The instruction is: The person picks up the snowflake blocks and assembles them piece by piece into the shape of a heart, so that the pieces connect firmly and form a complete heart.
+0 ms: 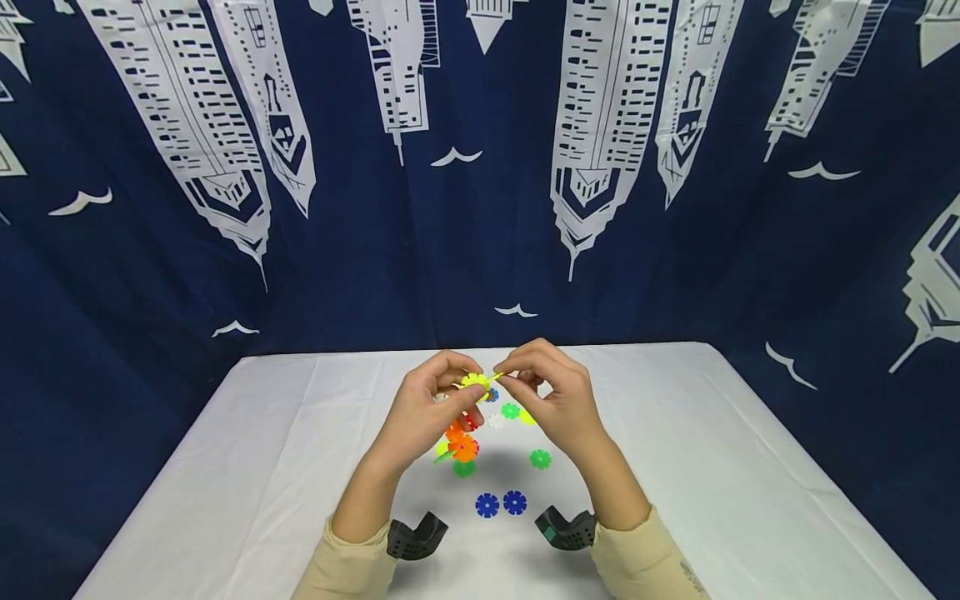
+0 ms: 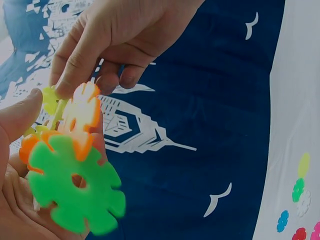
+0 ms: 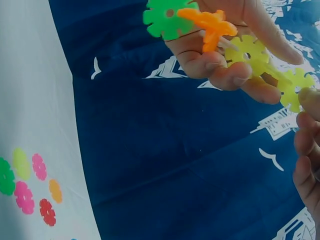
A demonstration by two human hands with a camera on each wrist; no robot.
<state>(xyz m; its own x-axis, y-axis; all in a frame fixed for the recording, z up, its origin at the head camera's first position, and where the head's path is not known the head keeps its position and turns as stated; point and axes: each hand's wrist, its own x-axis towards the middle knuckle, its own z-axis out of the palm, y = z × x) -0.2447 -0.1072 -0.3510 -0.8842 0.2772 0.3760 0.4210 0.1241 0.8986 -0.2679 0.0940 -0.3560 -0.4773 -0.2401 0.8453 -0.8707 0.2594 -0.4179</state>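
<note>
A flat, notched green disc (image 2: 82, 204) ends a plastic chain (image 3: 214, 30) whose yellow discs (image 3: 257, 52) both hands (image 1: 420, 408) (image 1: 558, 396) pinch.

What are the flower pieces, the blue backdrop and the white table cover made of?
The flower pieces look like thin, smooth plastic: bright, even colours and neat notches. The blue backdrop looks like dull cloth, because it hangs in soft folds. The white table cover is probably cloth too, from its creases.

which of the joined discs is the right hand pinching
The yellow disc at the far end from the joined green disc; the right hand pinches this one, while the left hand holds the rest.
</note>
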